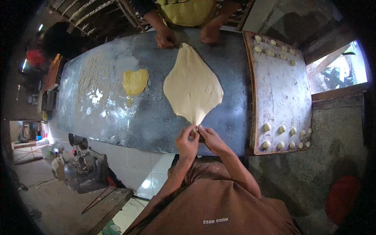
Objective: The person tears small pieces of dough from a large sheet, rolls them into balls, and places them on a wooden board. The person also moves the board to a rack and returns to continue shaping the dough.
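A thin, stretched sheet of pale dough (192, 86) lies on the grey metal-topped table (235, 94), roughly diamond-shaped, narrowing at its far and near ends. My left hand (187, 143) and my right hand (211, 139) meet at the near tip by the table's front edge, both pinching the dough. A yellow, glossy patch (134, 81) of soft material sits left of the sheet.
Across the table stands another person (186, 11), hands near the far tip. A board (280, 90) at right holds several small pale dough balls (267, 127). A machine (86, 168) stands lower left. A red object (341, 199) is lower right.
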### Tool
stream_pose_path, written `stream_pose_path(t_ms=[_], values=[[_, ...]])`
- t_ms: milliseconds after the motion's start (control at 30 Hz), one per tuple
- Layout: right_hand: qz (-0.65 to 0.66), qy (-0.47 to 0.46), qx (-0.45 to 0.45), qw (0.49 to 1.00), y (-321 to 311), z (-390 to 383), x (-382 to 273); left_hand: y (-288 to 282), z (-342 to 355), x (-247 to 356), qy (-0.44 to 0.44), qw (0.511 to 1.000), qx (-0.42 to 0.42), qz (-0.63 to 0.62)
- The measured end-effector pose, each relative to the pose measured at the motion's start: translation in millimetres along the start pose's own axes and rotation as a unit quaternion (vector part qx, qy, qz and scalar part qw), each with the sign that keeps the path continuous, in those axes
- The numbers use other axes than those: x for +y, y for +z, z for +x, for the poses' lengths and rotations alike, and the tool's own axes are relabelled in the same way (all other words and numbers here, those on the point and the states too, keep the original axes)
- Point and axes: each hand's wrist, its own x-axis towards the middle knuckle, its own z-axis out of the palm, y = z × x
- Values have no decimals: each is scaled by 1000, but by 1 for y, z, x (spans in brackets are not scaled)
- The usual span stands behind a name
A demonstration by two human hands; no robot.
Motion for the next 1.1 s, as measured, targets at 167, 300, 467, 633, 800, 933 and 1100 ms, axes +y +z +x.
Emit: stream_pose_path(t_ms=[167,300,467,633,800,933,1100], values=[[-257,-58,102,959,34,-2,-1,-81,-13,-13,-177,962,-188,-93],[-516,-200,238,798,59,-35,18,-16,32,-26,-498,656,-307,-477],[-460,-154,69,872,72,-87,-10,7,42,-42,-529,439,-346,-638],[-201,-219,-103,949,93,-61,-66,-28,30,-53,-338,805,-316,-371],[-222,-97,-273,931,106,64,-35,-110,17,8,-19,884,-465,52],[-139,-89,-167,972,90,1,-24,-168,35,56,280,883,-376,-15],[-649,-299,253,652,2,-69,22,-143,24,-135,200,915,-240,254]])
